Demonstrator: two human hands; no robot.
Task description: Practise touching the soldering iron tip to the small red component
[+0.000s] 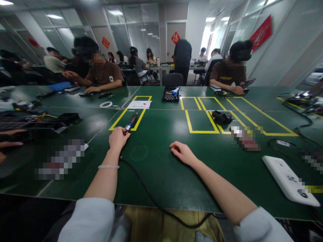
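My left hand (118,137) is wrapped round the rear end of a dark electric screwdriver (131,123), whose tip points away from me inside a yellow taped outline. A black cable (143,184) runs from near that hand across the table edge. My right hand (182,152) rests on the green table (156,168), its fingers loosely curled and apart, with nothing in them. Ahead and to the right of it lies a black part (222,117) on the yellow tape. A white paper (139,104) lies beyond the screwdriver.
A black tray (170,94) with a blue-and-white item stands at the far middle. A white power bank (290,179) is at the right, and a white tape ring (105,105) at the left. Cables and parts lie at both sides. People sit across the table; another person's hand shows at far left.
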